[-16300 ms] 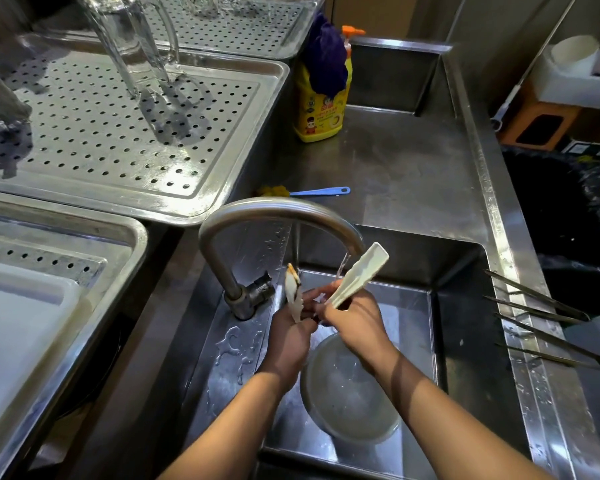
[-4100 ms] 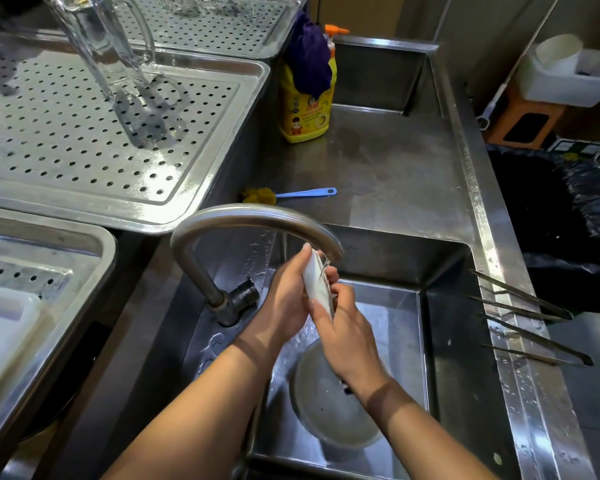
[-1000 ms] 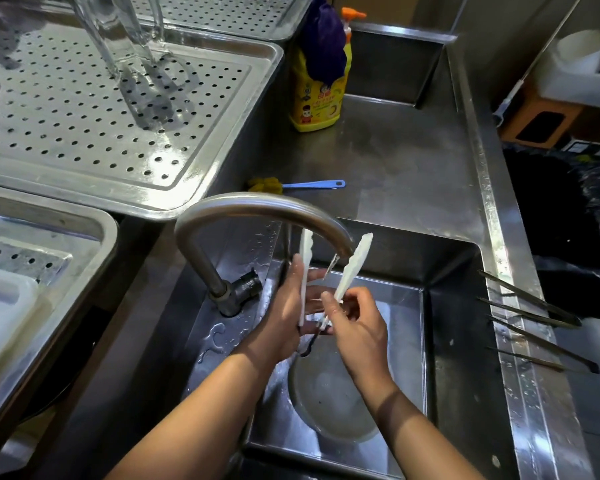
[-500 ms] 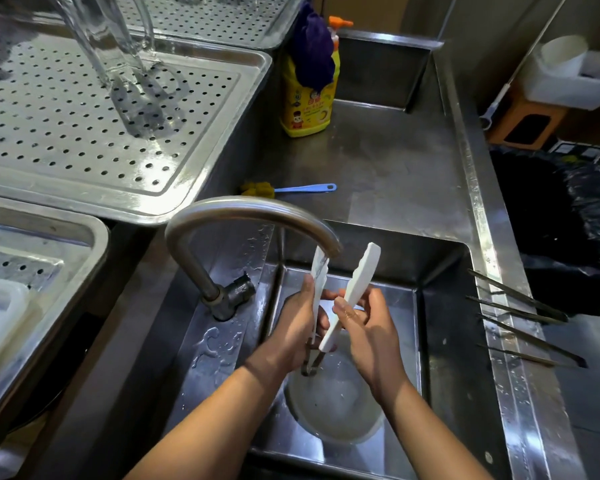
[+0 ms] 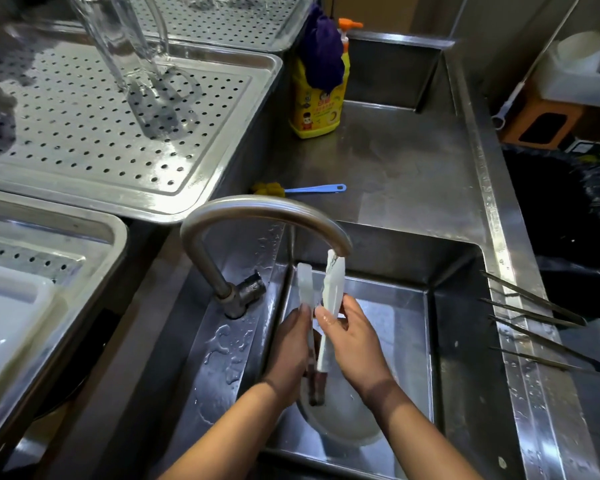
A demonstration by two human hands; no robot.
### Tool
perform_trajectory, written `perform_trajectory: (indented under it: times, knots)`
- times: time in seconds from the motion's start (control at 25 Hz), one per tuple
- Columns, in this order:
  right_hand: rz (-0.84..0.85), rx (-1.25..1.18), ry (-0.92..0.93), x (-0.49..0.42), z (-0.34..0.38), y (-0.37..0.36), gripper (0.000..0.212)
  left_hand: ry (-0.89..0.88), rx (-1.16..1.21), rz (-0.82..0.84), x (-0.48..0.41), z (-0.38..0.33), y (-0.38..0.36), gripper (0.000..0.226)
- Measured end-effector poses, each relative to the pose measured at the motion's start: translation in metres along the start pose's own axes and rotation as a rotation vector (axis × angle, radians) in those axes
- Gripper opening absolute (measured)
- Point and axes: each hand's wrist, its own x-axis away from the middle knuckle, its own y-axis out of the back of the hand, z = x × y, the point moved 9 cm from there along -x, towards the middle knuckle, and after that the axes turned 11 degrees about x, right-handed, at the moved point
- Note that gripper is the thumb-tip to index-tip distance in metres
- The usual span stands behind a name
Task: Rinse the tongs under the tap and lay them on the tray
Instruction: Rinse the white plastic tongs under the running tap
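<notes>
Rinsing looks underway, left hand point(image 5: 291, 344) and right hand point(image 5: 355, 341) each gripping an arm of the tongs point(image 5: 334, 289), tips up under the tap point(image 5: 264, 206); laying them on the far-left tray point(image 5: 66, 140) is undone.

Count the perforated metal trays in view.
3. Back tray along the top edge; middle tray under the glass jug; near tray at lower left. Others may lie out of frame.

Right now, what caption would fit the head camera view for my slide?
Left hand and right hand hold white tongs, tips up, under the curved tap over the sink.
</notes>
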Motion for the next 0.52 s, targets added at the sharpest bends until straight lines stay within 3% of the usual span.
perform_trajectory:
  times: [0.24,0.4,0.52]
  knots:
    - [0.035,0.038,-0.155,-0.043,0.014,-0.024,0.033,-0.033,-0.049,-0.110,-0.009,-0.017,0.022,0.039]
    - [-0.029,-0.357,-0.289,-0.066,0.020,-0.020,0.012,-0.065,-0.088,0.117,-0.010,-0.047,-0.004,0.039]
    - [-0.029,-0.386,-0.261,-0.075,0.031,-0.015,0.012,-0.068,-0.125,0.110,-0.004,-0.057,-0.001,0.035]
